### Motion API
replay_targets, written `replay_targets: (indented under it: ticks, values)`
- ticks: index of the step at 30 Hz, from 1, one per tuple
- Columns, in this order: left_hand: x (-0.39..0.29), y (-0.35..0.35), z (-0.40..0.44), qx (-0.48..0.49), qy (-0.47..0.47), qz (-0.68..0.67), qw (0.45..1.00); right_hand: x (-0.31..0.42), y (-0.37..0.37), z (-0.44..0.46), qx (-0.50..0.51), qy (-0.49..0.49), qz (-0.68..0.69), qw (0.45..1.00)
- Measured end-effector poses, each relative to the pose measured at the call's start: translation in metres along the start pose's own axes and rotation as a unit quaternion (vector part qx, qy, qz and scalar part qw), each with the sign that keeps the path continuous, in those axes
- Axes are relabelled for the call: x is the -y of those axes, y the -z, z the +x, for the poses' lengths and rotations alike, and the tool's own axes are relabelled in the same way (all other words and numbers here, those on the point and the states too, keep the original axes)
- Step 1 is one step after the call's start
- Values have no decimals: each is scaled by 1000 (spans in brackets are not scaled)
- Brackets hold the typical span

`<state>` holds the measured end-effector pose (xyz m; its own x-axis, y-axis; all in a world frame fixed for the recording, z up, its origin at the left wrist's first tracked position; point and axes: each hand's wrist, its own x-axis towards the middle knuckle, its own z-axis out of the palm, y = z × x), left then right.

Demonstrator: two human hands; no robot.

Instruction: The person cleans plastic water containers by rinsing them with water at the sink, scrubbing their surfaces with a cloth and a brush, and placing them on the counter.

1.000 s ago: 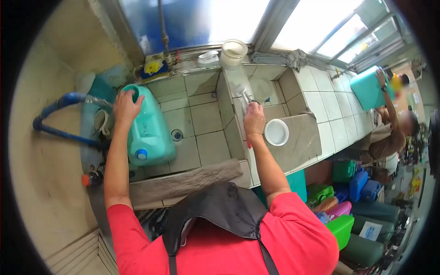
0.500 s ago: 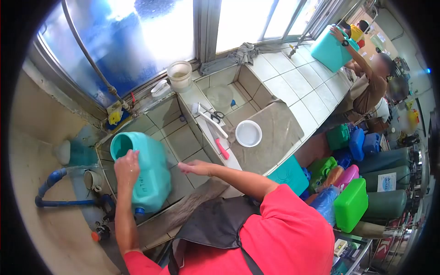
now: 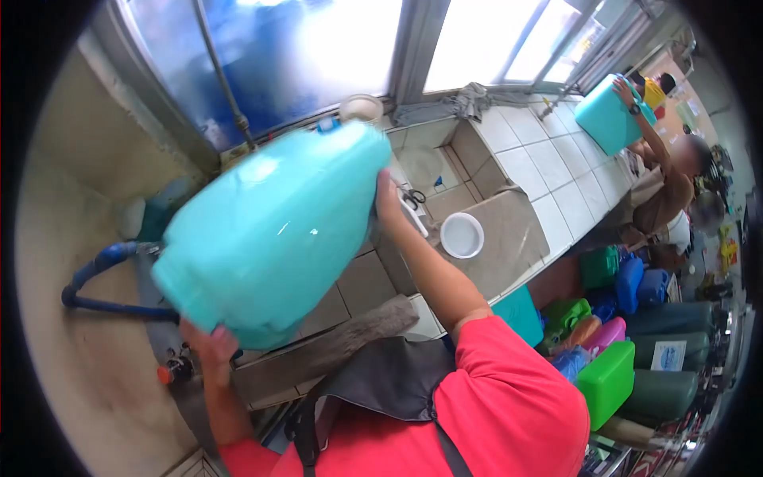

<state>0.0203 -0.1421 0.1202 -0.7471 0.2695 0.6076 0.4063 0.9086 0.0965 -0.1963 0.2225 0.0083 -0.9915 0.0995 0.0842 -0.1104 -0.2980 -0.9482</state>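
A big turquoise water jug (image 3: 274,230) is lifted and tipped over on its side above the tiled sink basin (image 3: 366,278). Its neck end points to the lower left; a blue cap (image 3: 327,125) shows on its upper edge. My left hand (image 3: 211,346) grips the jug at the neck end, its fingers partly hidden. At the other end my right hand (image 3: 387,199) presses against the jug's side, fingers mostly behind it. Beside that hand, on the divider, lie a white-handled brush (image 3: 413,216) and scissors (image 3: 415,197).
A white bowl (image 3: 462,235) sits on a grey board (image 3: 513,230) by the second basin. Blue piping (image 3: 103,270) runs along the left wall. Across the tiled counter (image 3: 548,171), a person holds another turquoise container (image 3: 610,115). Several coloured containers stand at right, including a green one (image 3: 606,385).
The jug has risen out of the basin and turned from upright onto its side. My right hand, free before, now supports its far end. The view has shifted slightly.
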Motion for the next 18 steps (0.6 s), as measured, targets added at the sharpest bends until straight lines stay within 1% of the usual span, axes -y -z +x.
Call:
replay_targets:
  ticks: [1,2,3,4,5,6,7,8,9,10,11,12,13,14,15,16,17,18]
  values:
    - [-4,-12,13,-40,12,-58,997,-21,2,-11,10,-4,2,1000]
    - [-9,-24,31,-81,24,-115,990,-39,7,-19,-6,-143,-7,990]
    - [-9,-22,34,-82,32,-107,990,-47,8,-24,-22,-280,-18,960]
    - [-7,-18,36,-11,123,-152,981,-46,8,-25,-14,-285,-20,958]
    - [-8,-14,36,60,214,-197,955,-37,9,-27,17,-303,5,953]
    - [-11,-10,38,61,223,-194,953,-29,8,-29,46,-321,29,945]
    - [-16,-6,42,13,191,-203,960,-20,4,-29,56,-289,58,954]
    - [-16,-5,46,-36,155,-210,964,-22,3,-27,61,-291,56,953]
    - [-10,-11,42,-39,159,-208,964,-23,1,-24,42,-272,34,961]
    - [1,-24,31,-57,192,-237,951,-24,0,-20,22,-252,13,967]
    - [14,-37,21,-74,224,-266,935,-18,-1,-16,14,-299,-49,953]
    - [28,-48,14,-75,226,-266,934,-9,-4,-14,15,-300,-50,953]
    - [46,-60,7,-65,279,-286,914,3,-10,-13,33,-327,-155,932]
    - [65,-74,-1,-55,330,-305,892,17,-16,-11,50,-349,-259,899]
    - [87,-101,-21,-55,332,-304,891,32,-20,-8,52,-350,-260,898]
    - [108,-133,-46,-98,417,-363,828,47,-23,-6,90,-332,-321,883]
    - [119,-146,-61,-138,494,-415,751,63,-26,-4,127,-312,-378,862]
    - [111,-145,-61,-137,495,-414,751,78,-29,1,128,-314,-377,862]
